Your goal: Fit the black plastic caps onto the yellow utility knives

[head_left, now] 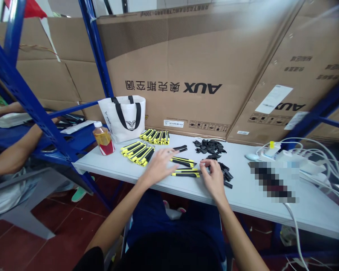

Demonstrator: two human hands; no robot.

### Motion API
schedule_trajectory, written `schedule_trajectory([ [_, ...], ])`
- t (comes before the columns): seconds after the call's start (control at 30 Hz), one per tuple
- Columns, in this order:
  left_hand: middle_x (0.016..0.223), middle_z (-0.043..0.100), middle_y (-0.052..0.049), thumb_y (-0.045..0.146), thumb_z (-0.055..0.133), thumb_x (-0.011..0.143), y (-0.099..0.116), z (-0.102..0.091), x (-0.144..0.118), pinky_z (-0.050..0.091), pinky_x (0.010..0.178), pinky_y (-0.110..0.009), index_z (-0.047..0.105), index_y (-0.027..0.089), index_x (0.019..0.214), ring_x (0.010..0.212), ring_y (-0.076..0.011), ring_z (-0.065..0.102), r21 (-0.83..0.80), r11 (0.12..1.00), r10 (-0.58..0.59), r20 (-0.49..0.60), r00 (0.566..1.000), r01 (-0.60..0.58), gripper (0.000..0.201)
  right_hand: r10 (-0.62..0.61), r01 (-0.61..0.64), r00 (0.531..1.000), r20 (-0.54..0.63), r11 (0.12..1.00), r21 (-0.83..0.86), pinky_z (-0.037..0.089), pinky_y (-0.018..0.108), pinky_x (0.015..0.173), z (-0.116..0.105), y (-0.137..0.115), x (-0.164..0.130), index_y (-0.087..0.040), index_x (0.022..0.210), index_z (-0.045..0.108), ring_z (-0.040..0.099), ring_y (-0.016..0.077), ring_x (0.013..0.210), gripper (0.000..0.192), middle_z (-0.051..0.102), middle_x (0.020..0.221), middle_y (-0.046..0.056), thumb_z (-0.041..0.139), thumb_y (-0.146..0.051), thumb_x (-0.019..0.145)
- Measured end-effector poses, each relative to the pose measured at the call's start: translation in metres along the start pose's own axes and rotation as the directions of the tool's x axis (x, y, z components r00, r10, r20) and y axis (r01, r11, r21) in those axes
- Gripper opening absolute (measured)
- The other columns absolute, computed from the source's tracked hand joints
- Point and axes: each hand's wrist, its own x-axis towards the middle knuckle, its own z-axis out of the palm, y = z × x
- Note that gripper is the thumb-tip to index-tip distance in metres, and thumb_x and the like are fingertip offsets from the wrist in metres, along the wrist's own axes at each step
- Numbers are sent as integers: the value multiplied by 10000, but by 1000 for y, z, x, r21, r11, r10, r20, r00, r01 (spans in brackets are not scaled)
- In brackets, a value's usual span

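My left hand [160, 165] is over the middle of the table with its fingers apart, beside a yellow-and-black utility knife [183, 162]. Another such knife [185, 174] lies just nearer to me, between my hands. My right hand [213, 176] has its thumb and fingers pinched together at the knives' right ends; what it holds, if anything, I cannot make out. Behind and partly under it are loose black plastic parts [226, 172]. A larger heap of black clips [209, 146] sits farther back. Beyond my left fingers lies a black strip-like piece [181, 148].
Rows of yellow-and-black knives [138, 153] lie left of my hands, with more [155, 136] behind. A bottle [103, 139] and a white tote bag [127, 118] stand at the left. White cables and power strips [289, 158] are at the right. Cardboard boxes [169, 56] back the table [237, 195].
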Motion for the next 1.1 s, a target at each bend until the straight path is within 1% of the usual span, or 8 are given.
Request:
schedule_trajectory([
  [0.07,1518,575,-121,403,662,1013,-25,-36,-7,349,1281,-514,554,264,1502,1475,-320,490,26,991,-114,-355,928,131,520,4,-4,1000,-2,1000,0,435,410,821,0,0,0,-261,979,703,563,264,898,235,605,911,51,562,-449,982],
  [0.17,1604,454,-175,388,796,890,-84,-88,-25,251,1326,-552,435,194,1558,1556,-370,376,21,918,-213,-816,537,396,783,10,-10,1000,1,1000,-1,432,409,818,1,-1,0,-260,969,699,574,266,909,230,608,909,51,560,-443,979],
  [0.23,1663,374,-224,405,859,824,-127,-111,-38,218,1338,-547,338,146,1604,1593,-383,312,-84,850,-327,-858,397,520,973,18,-18,1000,-3,1000,-3,429,409,815,2,-2,1,-260,974,702,578,270,920,233,614,909,53,562,-446,977],
  [0.37,1670,368,-301,440,958,679,-195,-127,-50,290,1310,-558,256,68,1613,1561,-412,387,-321,661,-673,-654,346,678,1226,20,-20,1000,-9,1000,8,433,407,802,1,-2,1,-266,971,711,570,267,899,239,619,895,51,575,-462,972],
  [0.5,1472,632,-217,395,918,717,-210,-127,-51,440,1215,-559,487,100,1481,1366,-390,611,-293,583,-714,-630,306,757,926,17,-17,1000,-9,1000,25,439,407,791,0,-2,1,-269,959,717,559,263,861,259,623,871,49,581,-489,967],
  [0.7,1418,675,-151,506,858,800,-142,-128,-48,505,1173,-471,570,157,1444,1297,-336,660,-130,797,-430,-807,404,589,787,12,-13,1000,17,999,35,432,401,778,0,-3,2,-263,958,714,539,238,780,262,637,859,38,583,-490,967],
  [0.83,1294,711,-107,529,853,799,-68,-120,-43,584,1066,-435,587,183,1389,1165,-296,711,-209,919,-373,-735,566,334,734,38,-46,996,77,993,104,430,372,709,-2,-15,2,-254,961,710,530,211,710,280,667,836,25,595,-508,979],
  [1.1,1207,748,-109,581,798,871,62,-50,-52,651,921,-430,595,224,1363,1043,-304,767,-822,555,-399,-127,908,129,641,-38,-20,984,175,948,319,487,356,707,-53,-93,-19,-267,983,748,618,217,751,344,675,812,31,558,-544,1059],
])
